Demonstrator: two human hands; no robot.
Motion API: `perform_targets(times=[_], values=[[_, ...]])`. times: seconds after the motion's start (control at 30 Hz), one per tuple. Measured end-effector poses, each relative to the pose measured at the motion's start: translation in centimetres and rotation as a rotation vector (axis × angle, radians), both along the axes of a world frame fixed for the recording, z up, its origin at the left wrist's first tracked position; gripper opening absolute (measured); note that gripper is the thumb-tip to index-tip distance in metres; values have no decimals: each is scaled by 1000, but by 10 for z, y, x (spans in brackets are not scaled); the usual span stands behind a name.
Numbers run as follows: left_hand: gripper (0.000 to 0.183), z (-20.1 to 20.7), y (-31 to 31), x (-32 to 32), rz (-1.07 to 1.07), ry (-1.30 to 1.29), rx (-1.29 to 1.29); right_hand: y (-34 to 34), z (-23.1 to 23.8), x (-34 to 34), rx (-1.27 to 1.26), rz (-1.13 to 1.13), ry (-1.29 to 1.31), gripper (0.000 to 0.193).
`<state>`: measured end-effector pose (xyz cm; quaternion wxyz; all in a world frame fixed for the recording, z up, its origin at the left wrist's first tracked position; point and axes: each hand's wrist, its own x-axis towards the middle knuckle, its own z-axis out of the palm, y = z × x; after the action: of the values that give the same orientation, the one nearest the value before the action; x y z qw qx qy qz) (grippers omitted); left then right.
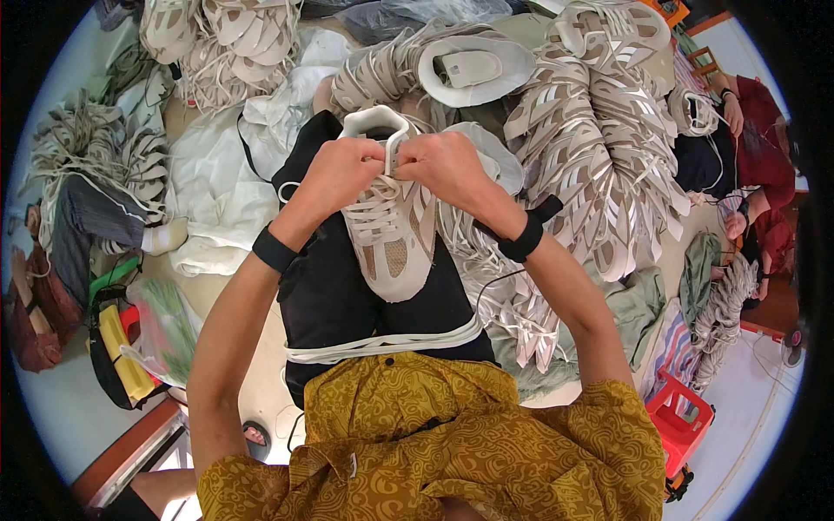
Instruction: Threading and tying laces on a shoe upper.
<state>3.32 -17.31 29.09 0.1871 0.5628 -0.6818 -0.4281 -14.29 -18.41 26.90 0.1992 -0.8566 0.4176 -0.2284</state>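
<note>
The left hand (340,174) and right hand (445,163) sit close together, fingers curled tight, both pinching the laces at the top of a beige shoe upper (391,227) on a black cloth (334,295)

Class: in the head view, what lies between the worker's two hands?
The laced top of the beige shoe upper lies between left hand and right hand, seen in the head view.

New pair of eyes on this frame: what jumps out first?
Dead centre, the left hand and right hand pinch the laces at the top of a beige shoe upper lying on a black cloth. Heaps of similar uppers fan out to the right and across the top.
</note>
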Motion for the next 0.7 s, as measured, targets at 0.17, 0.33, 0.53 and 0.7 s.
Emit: perform_targets(times=[0.17, 0.33, 0.53, 0.7], values=[[17, -2, -5, -2, -83, -21, -64, 1, -7, 2, -64, -44, 9, 12], [17, -4, -13, -2, -129, -37, 9, 3, -3, 0, 48, -73, -108, 13], [15, 7, -13, -4, -138, -91, 118, -2, 2, -7, 326, -79, -200, 16], [13, -6, -9, 6, -221, -137, -242, -14, 14, -2, 361, -94, -405, 27]])
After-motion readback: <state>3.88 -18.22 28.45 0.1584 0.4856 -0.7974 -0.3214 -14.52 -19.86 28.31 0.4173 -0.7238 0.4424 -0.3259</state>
